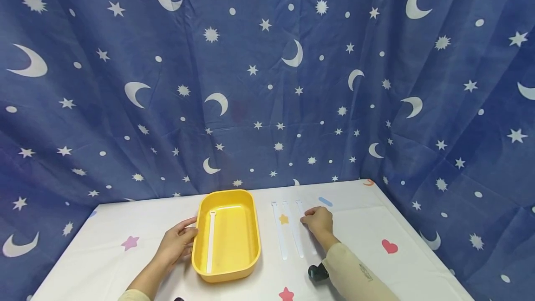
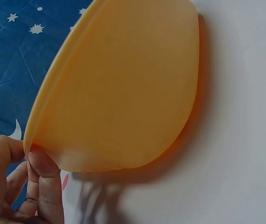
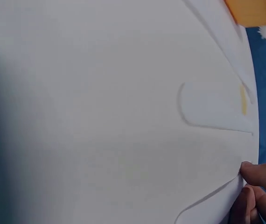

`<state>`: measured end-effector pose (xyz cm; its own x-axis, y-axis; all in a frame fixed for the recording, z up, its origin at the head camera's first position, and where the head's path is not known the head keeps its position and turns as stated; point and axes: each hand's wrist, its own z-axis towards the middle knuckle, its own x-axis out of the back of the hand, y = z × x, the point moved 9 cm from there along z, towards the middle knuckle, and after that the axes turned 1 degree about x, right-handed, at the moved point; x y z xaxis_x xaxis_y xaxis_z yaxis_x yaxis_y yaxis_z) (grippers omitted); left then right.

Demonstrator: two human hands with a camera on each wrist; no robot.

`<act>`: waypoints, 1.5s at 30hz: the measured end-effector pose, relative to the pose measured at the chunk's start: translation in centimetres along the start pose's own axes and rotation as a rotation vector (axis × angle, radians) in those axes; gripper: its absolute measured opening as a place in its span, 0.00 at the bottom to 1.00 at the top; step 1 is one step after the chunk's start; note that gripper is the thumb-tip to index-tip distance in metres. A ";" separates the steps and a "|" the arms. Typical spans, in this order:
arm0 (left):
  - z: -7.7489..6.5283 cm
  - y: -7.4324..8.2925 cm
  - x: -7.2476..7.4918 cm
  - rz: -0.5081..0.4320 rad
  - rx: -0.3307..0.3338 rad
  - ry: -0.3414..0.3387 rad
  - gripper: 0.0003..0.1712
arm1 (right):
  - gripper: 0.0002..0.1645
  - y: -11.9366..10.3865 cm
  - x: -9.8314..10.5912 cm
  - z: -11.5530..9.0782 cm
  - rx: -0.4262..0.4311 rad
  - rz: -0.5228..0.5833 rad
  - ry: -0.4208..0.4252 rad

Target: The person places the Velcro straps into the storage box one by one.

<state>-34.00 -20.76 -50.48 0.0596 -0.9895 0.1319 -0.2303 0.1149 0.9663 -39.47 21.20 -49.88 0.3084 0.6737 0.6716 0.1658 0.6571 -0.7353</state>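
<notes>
Left hand (image 1: 174, 244) pinches the left rim of the yellow rounded-rectangular plastic tray (image 1: 238, 238), presumably steadying it; one flat white strap (image 1: 211, 245) lies inside. Right hand (image 1: 319, 221), fingertips together, pinches the rightmost flat white strap (image 3: 212, 207) on the table; two matching straps (image 1: 281, 236) lie between, spaced apart, probably for easy picking.

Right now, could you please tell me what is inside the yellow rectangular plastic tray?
One long, flat white strap runs lengthwise near the left side of the yellow tray; anything beneath the strap is covered.
</notes>
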 end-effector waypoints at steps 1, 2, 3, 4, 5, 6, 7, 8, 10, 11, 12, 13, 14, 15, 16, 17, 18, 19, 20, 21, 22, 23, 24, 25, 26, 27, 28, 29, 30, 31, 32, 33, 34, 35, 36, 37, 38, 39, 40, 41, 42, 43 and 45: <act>0.0 0.0 0.0 0.000 0.000 0.000 0.29 | 0.09 0.2 0.0 0.0 -0.006 0.002 0.003; 0.0 0.0 -0.1 0.002 0.000 -0.001 0.29 | 0.09 0.4 0.0 0.1 -0.010 0.002 0.006; 0.1 -0.1 -0.1 0.002 0.000 -0.003 0.29 | 0.09 0.5 0.0 0.1 -0.012 0.001 0.007; 0.1 -0.1 -0.1 0.003 0.001 -0.003 0.29 | 0.09 0.6 0.0 0.1 -0.015 0.001 0.007; 0.1 -0.1 -0.1 0.003 0.005 0.002 0.29 | 0.09 0.6 0.0 0.0 -0.015 0.001 0.009; 0.1 -0.2 -0.1 0.001 0.009 0.008 0.29 | 0.09 0.6 0.0 0.0 -0.014 0.002 0.010; 0.1 -0.2 -0.1 0.002 0.006 0.006 0.29 | 0.09 0.7 0.0 0.0 -0.015 0.004 0.011; 0.2 -0.2 -0.1 0.001 0.003 0.003 0.29 | 0.09 0.7 0.0 0.0 -0.016 0.004 0.013; 0.1 -0.2 -0.1 -0.002 -0.001 -0.001 0.30 | 0.08 0.7 -0.1 -0.1 -0.017 0.009 0.016; 0.1 -0.1 -0.1 -0.005 -0.003 -0.001 0.30 | 0.08 0.7 -0.1 -0.1 -0.017 0.012 0.018; 0.1 -0.1 -0.2 -0.004 -0.006 -0.006 0.30 | 0.08 0.7 -0.1 -0.1 -0.017 0.015 0.019; 0.1 -0.1 -0.1 -0.001 -0.005 -0.007 0.30 | 0.08 0.7 -0.1 -0.1 -0.017 0.016 0.019; 0.1 -0.1 -0.1 0.002 0.000 -0.004 0.30 | 0.08 0.7 -0.1 -0.1 -0.016 0.018 0.019; 0.1 -0.2 -0.1 0.005 0.003 -0.001 0.30 | 0.08 0.7 -0.1 -0.1 -0.015 0.020 0.019; 0.0 -0.2 0.0 0.008 0.006 0.000 0.30 | 0.08 0.8 -0.1 -0.1 -0.014 0.019 0.019; 0.0 -0.2 0.0 0.010 0.009 0.003 0.30 | 0.08 0.8 -0.1 -0.1 -0.013 0.019 0.018; 0.0 -0.2 0.0 0.014 0.011 0.003 0.29 | 0.08 0.8 -0.1 0.0 -0.012 0.020 0.019; 0.0 -0.2 0.0 0.015 0.013 0.006 0.29 | 0.08 0.9 -0.1 0.0 -0.011 0.020 0.019; 0.0 -0.1 0.0 0.015 0.011 0.005 0.29 | 0.08 0.9 -0.1 0.0 -0.010 0.022 0.019; 0.0 -0.1 0.0 0.015 0.010 0.004 0.29 | 0.08 0.9 -0.1 0.1 -0.009 0.023 0.020; 0.0 -0.1 0.0 0.012 0.009 0.004 0.29 | 0.08 1.0 -0.1 0.1 -0.009 0.024 0.020; -0.1 -0.1 0.0 0.011 0.009 0.004 0.29 | 0.08 1.0 -0.1 0.2 -0.010 0.024 0.020; -0.1 0.0 0.0 0.011 0.009 0.003 0.29 | 0.08 1.0 -0.1 0.2 -0.011 0.027 0.019; -0.1 0.0 0.0 0.012 0.010 0.002 0.29 | 0.08 1.1 -0.1 0.2 -0.014 0.028 0.018; -0.1 0.0 0.0 0.011 0.010 0.000 0.29 | 0.08 1.1 0.0 0.2 -0.015 0.028 0.016; -0.1 0.0 0.0 0.011 0.011 -0.001 0.29 | 0.08 1.1 0.0 0.3 -0.018 0.029 0.014; -0.2 0.0 0.0 0.009 0.011 -0.001 0.29 | 0.08 1.1 0.0 0.3 -0.016 0.027 0.014; -0.2 0.0 0.0 0.009 0.012 -0.002 0.29 | 0.08 1.1 0.0 0.3 -0.015 0.027 0.013; -0.2 0.0 -0.1 0.009 0.011 -0.002 0.29 | 0.08 1.2 0.0 0.3 -0.015 0.028 0.012; -0.2 0.0 -0.1 0.011 0.011 -0.003 0.29 | 0.08 1.2 0.0 0.3 -0.014 0.026 0.011; -0.2 0.0 -0.1 0.011 0.012 -0.004 0.29 | 0.08 1.1 0.1 0.3 -0.013 0.023 0.011; -0.2 0.0 -0.1 0.013 0.012 -0.004 0.29 | 0.08 1.1 0.1 0.3 -0.011 0.020 0.011; -0.1 0.0 -0.1 0.013 0.011 -0.005 0.29 | 0.08 1.1 0.2 0.3 -0.009 0.019 0.010; -0.1 0.1 -0.1 0.018 0.009 -0.007 0.29 | 0.08 1.1 0.2 0.3 -0.012 0.022 0.008; -0.1 0.1 -0.1 0.023 0.006 -0.011 0.29 | 0.08 1.1 0.2 0.3 -0.014 0.023 0.007; -0.1 0.1 -0.1 0.026 0.004 -0.013 0.29 | 0.08 1.0 0.2 0.3 -0.015 0.022 0.006; -0.1 0.1 -0.1 0.028 0.004 -0.015 0.29 | 0.08 1.0 0.2 0.3 -0.016 0.022 0.005; -0.1 0.1 -0.1 0.030 0.003 -0.015 0.29 | 0.08 1.1 0.2 0.4 -0.019 0.025 0.003; -0.1 0.2 -0.1 0.031 0.002 -0.016 0.29 | 0.08 1.1 0.2 0.4 -0.022 0.025 0.000; -0.1 0.2 -0.1 0.030 0.002 -0.016 0.29 | 0.08 1.1 0.1 0.4 -0.024 0.023 -0.002; -0.1 0.2 -0.1 0.027 0.002 -0.016 0.30 | 0.08 1.1 0.1 0.5 -0.024 0.019 -0.003; -0.1 0.2 -0.1 0.025 0.000 -0.016 0.30 | 0.08 1.1 0.1 0.5 -0.024 0.015 -0.003; -0.1 0.3 -0.1 0.022 -0.005 -0.019 0.30 | 0.08 1.1 0.0 0.5 -0.021 0.011 -0.006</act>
<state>-33.97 -20.63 -50.21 0.0364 -0.9882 0.1490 -0.2265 0.1371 0.9643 -39.79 22.14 -50.61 0.3047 0.6830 0.6638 0.1818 0.6424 -0.7445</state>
